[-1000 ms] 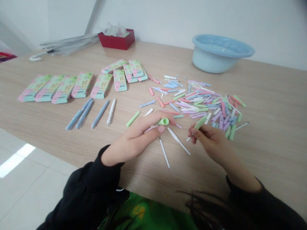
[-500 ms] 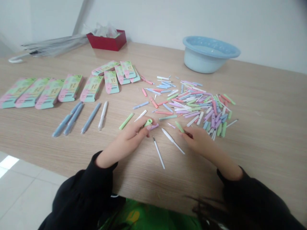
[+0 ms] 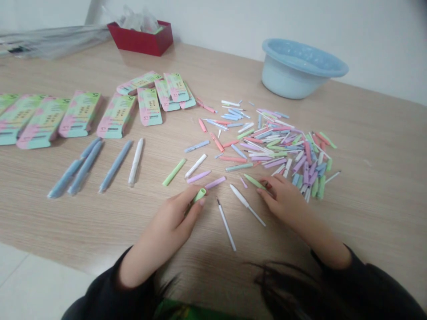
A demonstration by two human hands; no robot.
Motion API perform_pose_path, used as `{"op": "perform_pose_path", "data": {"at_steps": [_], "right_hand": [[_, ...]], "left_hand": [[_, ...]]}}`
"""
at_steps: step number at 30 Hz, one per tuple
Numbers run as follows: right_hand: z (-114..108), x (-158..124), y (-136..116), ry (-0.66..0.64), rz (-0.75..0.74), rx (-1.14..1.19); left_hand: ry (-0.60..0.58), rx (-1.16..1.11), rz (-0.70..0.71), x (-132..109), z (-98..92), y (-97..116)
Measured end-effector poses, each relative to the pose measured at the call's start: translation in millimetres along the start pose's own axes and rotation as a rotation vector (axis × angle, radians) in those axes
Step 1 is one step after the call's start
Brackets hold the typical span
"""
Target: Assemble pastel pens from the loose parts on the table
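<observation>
My left hand (image 3: 173,222) is closed on a green pen cap (image 3: 200,194), its hollow end facing up between thumb and forefinger. A purple pen part (image 3: 215,182) lies just beyond those fingertips. My right hand (image 3: 280,193) pinches a green pen barrel (image 3: 253,181), its tapered end pointing left and its other end hidden by the fingers. Between the hands, a white ink refill (image 3: 227,226) and a white barrel piece (image 3: 239,195) with a refill sticking out lie on the table. Green, white and purple parts lie past my left hand.
A loose heap of pastel pen parts (image 3: 276,142) covers the table's middle right. Wrapped pens (image 3: 115,166) and several pastel boxes (image 3: 116,115) are at left. Farther back stand a red box (image 3: 140,40) holding plastic bags and a blue basin (image 3: 293,78).
The view has shifted slightly. My left hand has drawn back from the purple part, baring more of it and its neighbours. The green barrel in my right hand now lies flatter.
</observation>
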State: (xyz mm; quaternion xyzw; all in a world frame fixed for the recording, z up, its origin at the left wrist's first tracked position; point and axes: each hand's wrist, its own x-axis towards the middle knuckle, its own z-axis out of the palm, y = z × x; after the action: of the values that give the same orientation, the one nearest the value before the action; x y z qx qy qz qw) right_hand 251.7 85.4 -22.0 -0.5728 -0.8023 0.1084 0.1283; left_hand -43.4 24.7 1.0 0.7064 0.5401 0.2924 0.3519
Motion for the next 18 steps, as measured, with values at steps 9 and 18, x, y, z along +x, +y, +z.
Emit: {"op": "perform_pose_path", "data": {"at_steps": [9, 18], "right_hand": [[-8.8, -24.1, -102.8, -0.406, -0.031, -0.115], [-6.8, -26.7, -106.0, -0.501, 0.111, -0.071]], "left_hand": [[0.09, -0.093, 0.02, -6.2, 4.4, -8.7], [0.086, -0.145, 0.158, -7.6, 4.4, -2.9]]}}
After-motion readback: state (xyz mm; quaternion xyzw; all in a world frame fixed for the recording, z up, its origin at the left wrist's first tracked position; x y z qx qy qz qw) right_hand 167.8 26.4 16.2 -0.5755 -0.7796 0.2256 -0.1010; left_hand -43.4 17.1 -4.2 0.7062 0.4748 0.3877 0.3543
